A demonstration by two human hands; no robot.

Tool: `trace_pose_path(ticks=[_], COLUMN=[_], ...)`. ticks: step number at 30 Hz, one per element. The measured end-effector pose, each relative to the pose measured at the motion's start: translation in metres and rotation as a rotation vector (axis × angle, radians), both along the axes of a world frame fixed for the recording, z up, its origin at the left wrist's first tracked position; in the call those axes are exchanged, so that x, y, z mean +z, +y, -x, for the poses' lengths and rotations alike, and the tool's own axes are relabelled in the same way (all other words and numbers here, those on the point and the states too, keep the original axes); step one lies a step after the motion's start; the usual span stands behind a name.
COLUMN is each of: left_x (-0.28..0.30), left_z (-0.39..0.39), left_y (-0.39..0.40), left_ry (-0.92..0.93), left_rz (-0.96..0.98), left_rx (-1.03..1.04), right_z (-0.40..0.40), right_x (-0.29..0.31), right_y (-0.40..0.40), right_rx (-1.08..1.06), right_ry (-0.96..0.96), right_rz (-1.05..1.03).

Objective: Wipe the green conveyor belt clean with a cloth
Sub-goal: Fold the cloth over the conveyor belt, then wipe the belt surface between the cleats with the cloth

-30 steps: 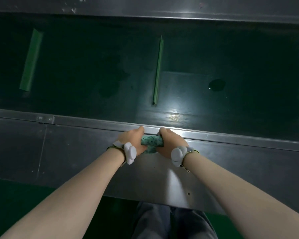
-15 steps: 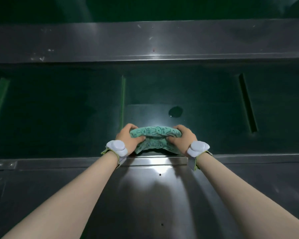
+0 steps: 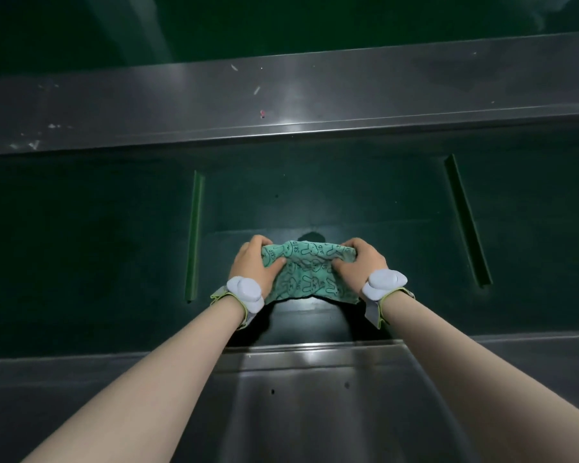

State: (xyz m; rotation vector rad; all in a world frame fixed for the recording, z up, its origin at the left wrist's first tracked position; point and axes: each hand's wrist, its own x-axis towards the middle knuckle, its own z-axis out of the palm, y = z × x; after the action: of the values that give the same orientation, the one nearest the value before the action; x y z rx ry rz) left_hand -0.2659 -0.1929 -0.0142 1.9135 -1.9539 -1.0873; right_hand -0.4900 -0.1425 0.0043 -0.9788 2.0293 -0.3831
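A dark green conveyor belt [image 3: 81,235] runs left to right across the middle of the head view. A green cloth [image 3: 310,272] printed with rabbit outlines lies bunched over the belt near its front edge. My left hand [image 3: 253,264] grips the cloth's left end and my right hand [image 3: 360,262] grips its right end. A dark wet spot [image 3: 311,236] shows on the belt just beyond the cloth. Both wrists wear white sensor bands.
Two raised green cleats cross the belt, one to the left [image 3: 194,235] and one to the right [image 3: 467,222]. A grey metal rail [image 3: 281,101] borders the far side, and a grey metal panel [image 3: 308,402] borders the near side under my forearms.
Both hands have carried the cloth from the near metal rail out onto the belt and spread it wider. The view has tilted forward, so the far rail now shows.
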Motion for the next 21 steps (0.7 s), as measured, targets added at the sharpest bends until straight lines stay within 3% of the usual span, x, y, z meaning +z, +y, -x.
trace_pose_path(ticks=[2,4,7,11,17,21], left_x=[-0.011,-0.023,-0.034,-0.058,-0.081,-0.090], left_z=[0.002,0.002,-0.002,-0.011,-0.027,-0.031], left_y=[-0.007,-0.010,-0.010,-0.003,-0.004,-0.010], left_ry=[-0.110,-0.197,-0.219,-0.273,-0.335,-0.369], left_rz=[0.047,0.103,0.240,0.323,0.381,0.423], left_rx=[-0.098,-0.182,-0.208,-0.154,-0.138,-0.094], right_z=[0.004,0.003,-0.007,-0.027,-0.049,-0.040], right_x=[-0.008,-0.017,-0.028,-0.053,-0.082,-0.097], right_y=[-0.009,-0.012,-0.008,-0.015,-0.042,-0.049], right_rx=[0.050,0.172,0.353,0.707,1.162,1.263], right_ry=[0.067,0.302,0.614,0.583,0.558,0.488], right_rz=[-0.090,-0.163,0.126,0.442,0.495,0.564])
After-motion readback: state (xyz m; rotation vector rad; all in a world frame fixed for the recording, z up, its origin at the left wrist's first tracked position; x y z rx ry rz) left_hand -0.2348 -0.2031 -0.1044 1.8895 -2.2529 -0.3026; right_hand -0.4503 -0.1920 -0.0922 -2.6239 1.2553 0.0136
